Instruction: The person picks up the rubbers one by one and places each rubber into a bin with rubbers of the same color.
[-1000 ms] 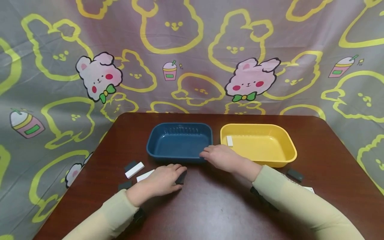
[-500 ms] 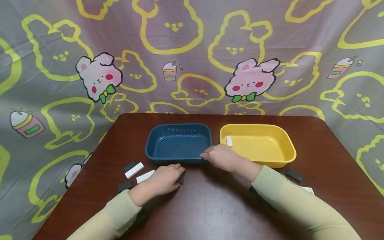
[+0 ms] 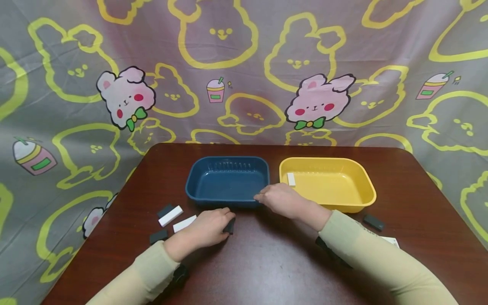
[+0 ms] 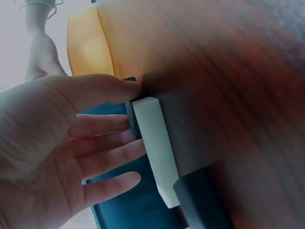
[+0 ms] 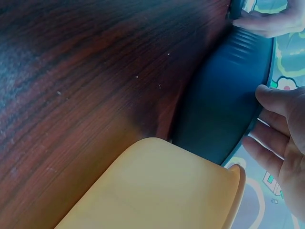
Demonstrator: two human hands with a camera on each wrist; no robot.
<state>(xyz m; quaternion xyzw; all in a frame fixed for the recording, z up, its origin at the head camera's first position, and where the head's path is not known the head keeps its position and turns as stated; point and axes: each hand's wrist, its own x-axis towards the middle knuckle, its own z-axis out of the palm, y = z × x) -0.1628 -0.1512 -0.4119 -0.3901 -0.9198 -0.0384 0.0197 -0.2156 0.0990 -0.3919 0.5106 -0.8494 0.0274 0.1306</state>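
My left hand pinches a small black block at the table in front of the blue tray. In the left wrist view the thumb and fingertips meet on this black block, mostly covered by the hand and a white block. Up at the blue tray's front right corner, my right hand grips the rim. The right wrist view shows the thumb on one side of that rim and the fingers behind it. Inside the blue tray no block shows.
A yellow tray with one white block inside stands on the right. Several black and white blocks, such as a white one, lie left of my left hand. More lie by my right sleeve, including a black block.
My left hand has shifted slightly left with the black block over the last second. The right hand stays at the blue tray's rim, and the tray has barely moved.
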